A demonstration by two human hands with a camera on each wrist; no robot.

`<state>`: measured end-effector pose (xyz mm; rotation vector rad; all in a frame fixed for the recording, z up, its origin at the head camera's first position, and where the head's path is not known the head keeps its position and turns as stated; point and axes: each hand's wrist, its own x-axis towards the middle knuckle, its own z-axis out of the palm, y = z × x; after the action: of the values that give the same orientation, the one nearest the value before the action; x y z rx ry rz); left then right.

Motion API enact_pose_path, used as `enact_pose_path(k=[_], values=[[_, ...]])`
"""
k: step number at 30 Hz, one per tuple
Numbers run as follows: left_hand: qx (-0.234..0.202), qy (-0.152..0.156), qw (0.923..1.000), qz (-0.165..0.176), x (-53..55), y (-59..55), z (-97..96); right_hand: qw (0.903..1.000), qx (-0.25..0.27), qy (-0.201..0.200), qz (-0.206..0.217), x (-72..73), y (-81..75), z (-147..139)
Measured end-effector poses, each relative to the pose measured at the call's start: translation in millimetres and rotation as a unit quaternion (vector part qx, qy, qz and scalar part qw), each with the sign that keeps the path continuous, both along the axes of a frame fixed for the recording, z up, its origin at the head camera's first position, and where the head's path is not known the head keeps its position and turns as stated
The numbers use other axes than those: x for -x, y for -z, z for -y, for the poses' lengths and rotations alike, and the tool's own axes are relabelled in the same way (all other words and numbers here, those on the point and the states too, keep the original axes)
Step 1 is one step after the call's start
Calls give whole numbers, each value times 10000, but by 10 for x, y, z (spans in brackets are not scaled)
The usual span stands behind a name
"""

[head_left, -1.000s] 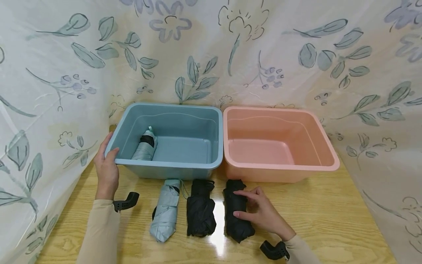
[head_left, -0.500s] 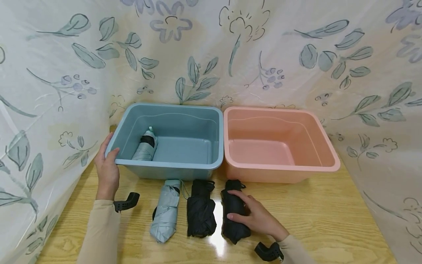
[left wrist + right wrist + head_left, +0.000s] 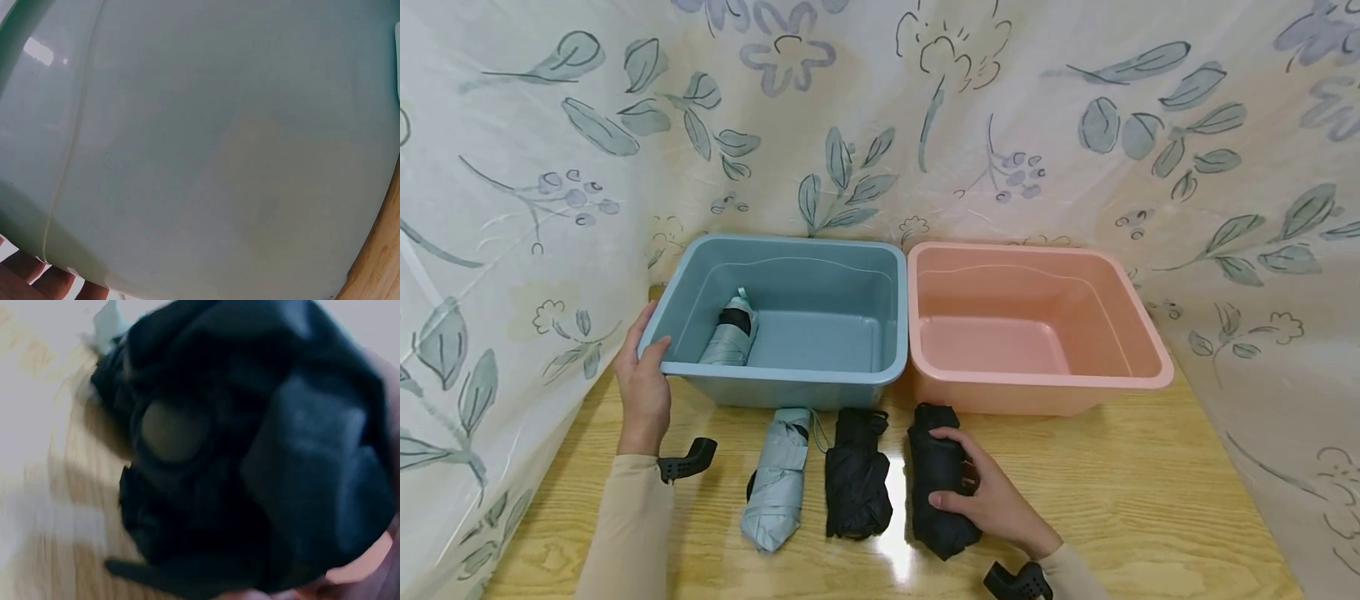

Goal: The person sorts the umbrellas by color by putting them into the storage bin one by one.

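Observation:
At the left end of the blue plastic bin [image 3: 793, 377], my left hand [image 3: 646, 387] grips the rim, thumb on top and fingers along the outer wall. The left wrist view is filled by the bin's wall [image 3: 206, 144], with fingertips [image 3: 56, 284] at the lower left. My right hand [image 3: 996, 492] holds a black folded umbrella [image 3: 936, 471] from its right side, thumb and index finger across it. Its gathered black fabric [image 3: 312, 456] looms blurred in the right wrist view, around a round end. Left of it lie another black folded umbrella [image 3: 857, 483] and a light blue folded umbrella [image 3: 775, 483].
Inside the blue bin, at its left, lies a light blue umbrella [image 3: 730, 333] with a black band. A pink bin [image 3: 1037, 382] stands directly right of the blue one. Behind both hangs a floral sheet [image 3: 880, 125]. The table [image 3: 1135, 475] has a wood-grain top.
My right hand has closed further round the black umbrella, which shifted left and then back right, turning a little. My left hand and both bins have stayed put.

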<state>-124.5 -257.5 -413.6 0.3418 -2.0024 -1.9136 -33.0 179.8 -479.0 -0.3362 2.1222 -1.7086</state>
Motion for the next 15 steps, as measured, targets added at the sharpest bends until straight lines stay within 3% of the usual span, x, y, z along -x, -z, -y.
enact_pose_path(k=[6, 11, 15], values=[[-34, -7, 10000, -19, -2, 6, 1, 9933, 957, -605, -236, -106, -193, -79], [-63, -14, 10000, -42, -4, 8, -1, 9788, 1682, -1105, -387, -171, -374, -77], [-79, -10, 9999, -65, -2, 13, -2, 9687, 2104, -1228, -474, -195, -562, -72]])
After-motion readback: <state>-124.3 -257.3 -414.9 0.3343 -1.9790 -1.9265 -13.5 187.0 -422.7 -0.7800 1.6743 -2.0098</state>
